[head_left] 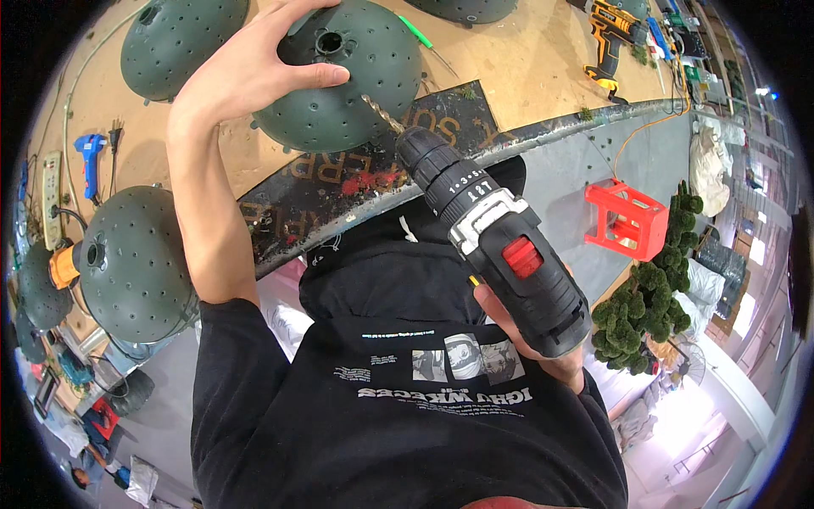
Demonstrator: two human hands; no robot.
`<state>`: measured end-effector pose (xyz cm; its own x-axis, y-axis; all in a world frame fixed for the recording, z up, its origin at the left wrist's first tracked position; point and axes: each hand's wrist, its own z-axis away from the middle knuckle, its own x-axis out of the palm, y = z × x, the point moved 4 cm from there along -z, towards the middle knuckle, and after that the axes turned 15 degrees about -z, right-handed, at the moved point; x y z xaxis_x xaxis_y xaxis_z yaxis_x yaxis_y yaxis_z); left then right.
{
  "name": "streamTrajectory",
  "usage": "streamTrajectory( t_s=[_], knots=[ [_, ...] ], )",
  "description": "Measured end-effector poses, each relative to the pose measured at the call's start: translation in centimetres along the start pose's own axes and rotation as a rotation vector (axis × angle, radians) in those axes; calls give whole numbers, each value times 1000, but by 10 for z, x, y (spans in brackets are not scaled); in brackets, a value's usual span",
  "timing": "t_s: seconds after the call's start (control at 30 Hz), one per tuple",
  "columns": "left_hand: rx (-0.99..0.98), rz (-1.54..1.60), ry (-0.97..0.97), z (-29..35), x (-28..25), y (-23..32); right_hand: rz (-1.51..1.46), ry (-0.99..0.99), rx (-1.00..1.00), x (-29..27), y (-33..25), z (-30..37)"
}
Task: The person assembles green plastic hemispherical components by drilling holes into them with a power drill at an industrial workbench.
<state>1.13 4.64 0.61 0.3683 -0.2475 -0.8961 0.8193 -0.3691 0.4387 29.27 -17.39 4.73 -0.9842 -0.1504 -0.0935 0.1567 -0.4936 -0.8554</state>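
Note:
A dark green plastic dome (373,51), dotted with small holes and with a wider hole in its crown, rests on the workbench. My left hand (254,64) grips it from the left, thumb across the top beside the crown hole and the other fingers toward its far side. In my right hand (517,327) is a black and grey cordless drill (500,229) with a red patch on its body. Its twist bit (383,114) points at the dome's near right side; whether the tip touches, I cannot tell. Part of my right grip is hidden by the drill.
More green domes (136,263) lie at the left and far left. A yellow and black drill (606,47) lies far right, a green screwdriver (415,32) behind the dome, a blue glue gun (90,161) at left. A red stool (626,220) stands right, beyond the bench edge (543,148).

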Motion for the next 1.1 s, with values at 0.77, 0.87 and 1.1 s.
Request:
streamTrajectory(
  t_s=[0.77,0.87,1.1],
  knots=[
    [46,65,-42,0,6,-5,7,-75,-282,4,19,-2],
    [9,187,27,9,6,-25,123,-39,-386,5,32,-4],
    [-441,-207,95,108,40,-53,-55,-90,-407,18,31,-12]
  ],
)
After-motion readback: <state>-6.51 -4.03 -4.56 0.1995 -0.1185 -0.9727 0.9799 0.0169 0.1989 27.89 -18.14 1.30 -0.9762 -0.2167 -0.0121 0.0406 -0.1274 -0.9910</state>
